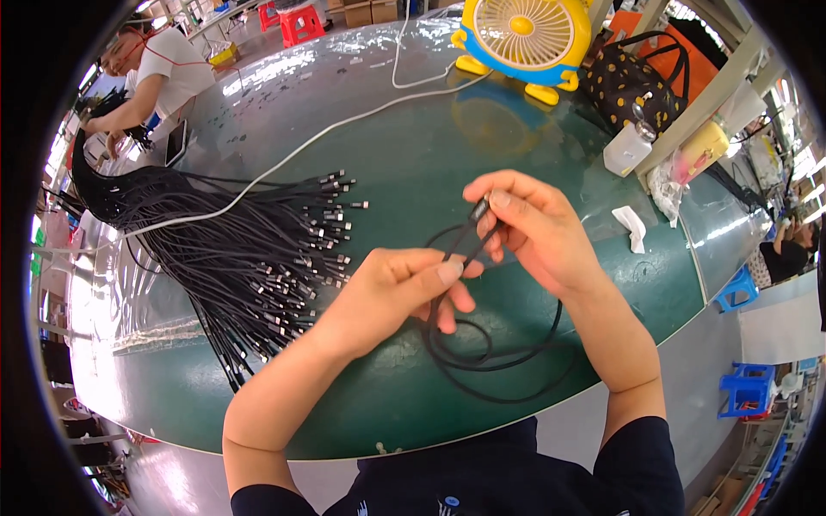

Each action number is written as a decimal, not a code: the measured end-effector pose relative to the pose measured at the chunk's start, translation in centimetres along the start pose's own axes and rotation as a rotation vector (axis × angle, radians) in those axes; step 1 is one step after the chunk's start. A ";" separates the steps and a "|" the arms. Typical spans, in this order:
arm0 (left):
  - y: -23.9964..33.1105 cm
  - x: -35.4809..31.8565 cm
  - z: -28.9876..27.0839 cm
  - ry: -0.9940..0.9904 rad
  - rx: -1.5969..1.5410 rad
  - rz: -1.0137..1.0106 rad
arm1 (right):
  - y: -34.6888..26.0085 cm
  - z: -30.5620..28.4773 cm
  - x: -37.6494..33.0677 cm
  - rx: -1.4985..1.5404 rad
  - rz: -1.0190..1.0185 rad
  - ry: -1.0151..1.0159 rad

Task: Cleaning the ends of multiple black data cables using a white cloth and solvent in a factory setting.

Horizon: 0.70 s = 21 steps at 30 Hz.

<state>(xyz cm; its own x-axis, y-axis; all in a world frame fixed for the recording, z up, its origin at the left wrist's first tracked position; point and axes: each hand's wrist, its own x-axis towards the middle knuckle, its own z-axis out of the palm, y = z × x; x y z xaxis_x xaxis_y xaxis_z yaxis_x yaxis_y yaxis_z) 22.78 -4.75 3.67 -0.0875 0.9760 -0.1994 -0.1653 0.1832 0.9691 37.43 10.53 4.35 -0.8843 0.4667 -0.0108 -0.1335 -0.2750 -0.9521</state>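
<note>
A thin black cable (503, 368) hangs in loose loops between my hands, over the green table mat. My right hand (538, 228) is closed, its thumb and forefinger pinching the cable near its black connector end (479, 210). Just to the left and lower, my left hand (400, 288) is closed too, with thumb and fingers holding strands of the same cable. A large bundle of black cables (232, 228) lies to the left of my hands. Its many silver-tipped connectors fan out toward me and to the right.
A white cord (323, 133) crosses the table over the bundle. A yellow and blue fan (520, 39) stands at the back. Right of it are a dotted bag (632, 86), a white bottle (629, 148) and a crumpled tissue (631, 229). Another person (168, 73) works at the far left.
</note>
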 end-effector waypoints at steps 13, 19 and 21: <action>-1.5 2.2 -1.5 -0.252 -0.541 -0.014 | 2.1 -3.4 2.9 0.288 0.041 -0.053; -0.6 3.1 -1.8 0.030 -0.614 0.138 | 1.4 -0.8 0.7 0.212 0.194 -0.216; 0.1 3.2 -1.8 0.092 -0.628 0.201 | 3.0 -0.7 -0.2 -0.017 0.107 -0.326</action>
<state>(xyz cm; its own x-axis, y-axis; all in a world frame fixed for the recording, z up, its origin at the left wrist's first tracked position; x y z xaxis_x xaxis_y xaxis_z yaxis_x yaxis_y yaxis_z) 20.76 -1.84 2.85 -0.2557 0.9647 -0.0626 -0.6757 -0.1320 0.7252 37.50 10.22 1.32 -0.9898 0.1416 -0.0156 -0.0268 -0.2927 -0.9558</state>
